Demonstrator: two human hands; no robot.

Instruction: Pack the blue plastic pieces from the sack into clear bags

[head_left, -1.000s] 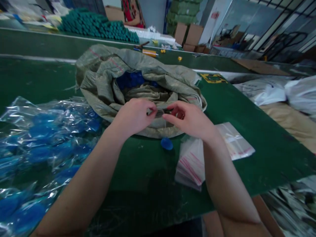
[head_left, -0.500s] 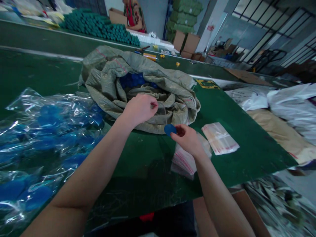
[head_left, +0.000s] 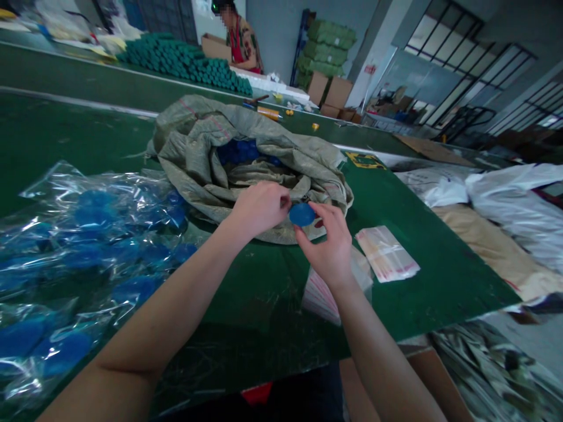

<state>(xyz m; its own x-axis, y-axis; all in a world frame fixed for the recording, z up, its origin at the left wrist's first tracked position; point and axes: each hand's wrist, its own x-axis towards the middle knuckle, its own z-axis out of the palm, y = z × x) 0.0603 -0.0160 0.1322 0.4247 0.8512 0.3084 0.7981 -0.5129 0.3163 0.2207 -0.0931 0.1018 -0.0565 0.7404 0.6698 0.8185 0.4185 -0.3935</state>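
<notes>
My right hand (head_left: 328, 237) pinches a round blue disc (head_left: 302, 214) by its edge, thumb below and fingers above. Just left of the disc, my left hand (head_left: 264, 208) is closed, fingertips pinched on a clear plastic bag that barely shows against the sack. Both hands are over the front rim of a grey-green woven sack (head_left: 189, 140) with blue pieces (head_left: 240, 151) inside. Under my right forearm lies a stack of clear bags with pink edges (head_left: 321, 296), partly hidden. A second bag stack (head_left: 387, 253) lies to its right.
Bagged blue discs (head_left: 83, 255) cover the left of the green table (head_left: 255, 299). Behind the sack are a yellow tube (head_left: 269, 113) and a pile of green rolls (head_left: 185, 64). A person (head_left: 241, 41) is at the far side. White sacks (head_left: 519, 187) border the table's right.
My right hand has raised the blue disc and brought it up beside my left hand. My left hand has shifted slightly right and down. The camera view has tilted up a little.
</notes>
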